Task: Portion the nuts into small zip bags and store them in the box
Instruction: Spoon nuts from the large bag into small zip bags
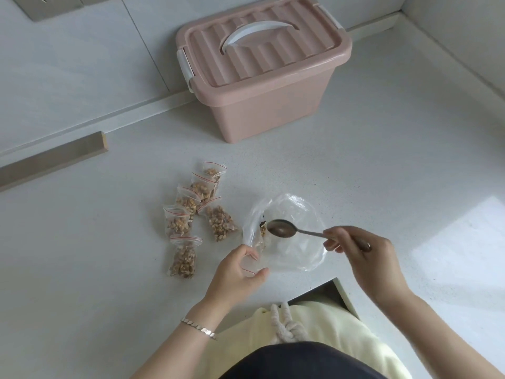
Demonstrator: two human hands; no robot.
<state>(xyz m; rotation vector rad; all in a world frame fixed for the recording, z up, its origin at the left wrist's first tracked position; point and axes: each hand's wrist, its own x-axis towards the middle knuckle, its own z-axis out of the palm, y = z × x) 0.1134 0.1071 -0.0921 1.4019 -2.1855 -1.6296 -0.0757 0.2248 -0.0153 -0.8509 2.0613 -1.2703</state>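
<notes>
Several small zip bags filled with nuts lie in a loose cluster on the white counter. Right of them lies a large clear plastic bag, nearly empty, with a few nut pieces at its left side. My right hand holds a metal spoon whose bowl hovers over the big bag beside those pieces. My left hand holds a small empty zip bag at the big bag's lower left edge. The pink storage box stands at the back with its lid closed and latched.
A wooden strip lies along the wall at left. The counter has a cut-out edge near my body. A wall socket sits at top left. A bright patch of light falls on the counter at right.
</notes>
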